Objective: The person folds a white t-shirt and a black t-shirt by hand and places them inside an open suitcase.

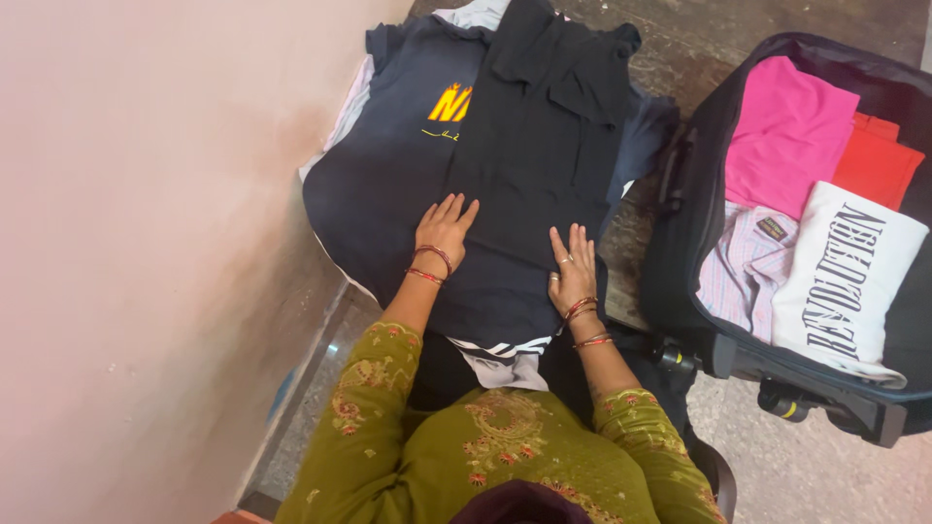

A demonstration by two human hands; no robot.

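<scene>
A pale pink wall (146,243) fills the left of the view, and a speckled stone floor (825,475) shows at the near right and at the far top. A stack of clothes lies between wall and suitcase, on a support hidden beneath it.

On top of the stack lies a black garment (529,165), its long axis running from near to far and leaning slightly right at the far end, where its top edge is bunched. Under it lies a dark navy t-shirt (388,175) with a yellow-orange print at its far left.

The left hand (444,233) lies flat on the near left edge of the black garment, fingers spread a little and pointing far. The right hand (573,267) lies flat on its near right part, fingers together; neither grips anything.

At the right stands an open black suitcase (680,223) holding a folded pink garment (786,126), a red one (879,165), a striped pale shirt (743,272) with a small dark rectangular label, and a white folded shirt (854,272) with black lettering.
</scene>
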